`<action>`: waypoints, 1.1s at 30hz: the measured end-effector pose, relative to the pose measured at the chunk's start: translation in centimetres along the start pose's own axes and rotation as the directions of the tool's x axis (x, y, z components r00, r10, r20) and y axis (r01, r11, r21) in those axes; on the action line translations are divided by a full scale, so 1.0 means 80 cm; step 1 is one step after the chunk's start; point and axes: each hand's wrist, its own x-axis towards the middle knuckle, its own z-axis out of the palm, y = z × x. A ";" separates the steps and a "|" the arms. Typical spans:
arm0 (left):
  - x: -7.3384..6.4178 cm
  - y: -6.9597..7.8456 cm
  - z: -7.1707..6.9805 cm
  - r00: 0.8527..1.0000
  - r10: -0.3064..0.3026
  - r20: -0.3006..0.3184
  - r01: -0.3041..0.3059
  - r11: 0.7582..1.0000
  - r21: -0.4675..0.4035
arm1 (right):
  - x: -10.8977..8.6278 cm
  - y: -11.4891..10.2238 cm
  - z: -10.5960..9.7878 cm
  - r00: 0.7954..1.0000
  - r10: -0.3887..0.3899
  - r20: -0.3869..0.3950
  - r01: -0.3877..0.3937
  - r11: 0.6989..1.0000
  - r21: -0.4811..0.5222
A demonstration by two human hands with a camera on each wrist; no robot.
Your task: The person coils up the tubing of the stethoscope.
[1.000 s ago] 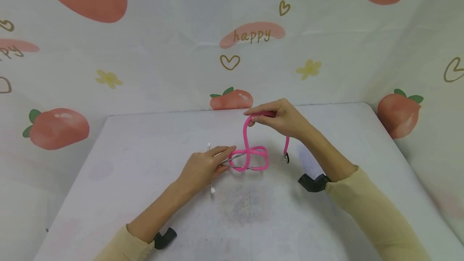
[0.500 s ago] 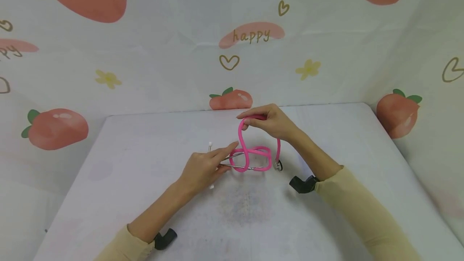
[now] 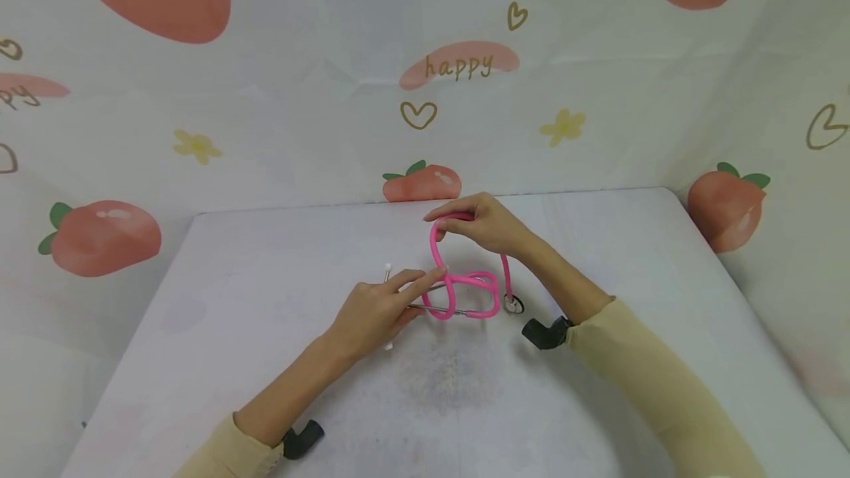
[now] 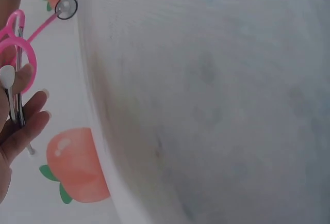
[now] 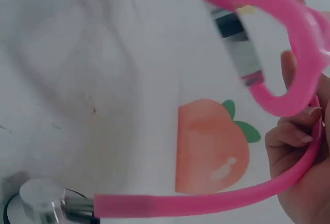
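A pink stethoscope [image 3: 494,293] is bunched in loops between both hands. My left hand [image 3: 373,313] grips its metal ear tubes [image 3: 434,307], index finger stretched along the pink loop. White ear tips [image 3: 388,267] stick out on either side of that hand. Higher up and to the right, my right hand [image 3: 488,223] pinches the tubing, which arches down into the loops. The tubing's other end hangs below the right hand to the round chest piece [image 3: 513,304]. In the right wrist view, a pink tube [image 5: 180,206] runs from the fingers to the metal chest-piece stem.
Everything happens over a white table [image 3: 265,257] with smudges near its middle. A white cloth backdrop [image 3: 319,109] printed with peaches rises behind and at both sides. Black wrist mounts [image 3: 546,333] jut from both sleeves.
My right hand has moved left and slightly down with the tubing, bringing the chest piece left and lower. The left index finger has reached further right onto the loop.
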 end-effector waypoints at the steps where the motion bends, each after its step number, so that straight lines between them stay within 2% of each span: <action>1: 0.000 0.000 0.000 1.000 -0.002 0.001 0.002 1.000 -0.009 | 0.001 0.001 0.001 1.000 0.004 0.001 -0.004 1.000 0.000; 6: 0.000 0.001 0.001 1.000 0.009 -0.012 -0.010 0.999 -0.053 | 0.001 0.011 0.009 0.999 0.046 0.014 -0.046 0.999 -0.030; 9: -0.001 0.002 0.001 1.000 0.012 -0.019 -0.013 0.999 -0.048 | 0.000 0.016 0.010 0.997 0.072 0.015 -0.071 0.995 -0.070; 15: -0.001 0.002 -0.003 0.998 -0.045 -0.036 0.043 0.998 -0.034 | -0.006 0.025 0.005 0.994 0.103 -0.046 -0.108 0.985 -0.136; 23: 0.001 0.002 -0.005 0.997 -0.078 -0.027 0.076 0.994 -0.081 | -0.019 0.040 -0.006 0.989 0.141 -0.036 -0.145 0.959 -0.244; 28: 0.003 0.004 -0.001 0.999 -0.038 -0.024 0.036 0.995 -0.098 | -0.024 0.050 -0.009 0.992 0.126 -0.027 -0.129 0.955 -0.268; 33: 0.005 0.005 0.004 0.999 0.023 -0.043 -0.027 0.995 -0.094 | -0.024 0.054 -0.007 0.993 0.114 -0.020 -0.115 0.966 -0.232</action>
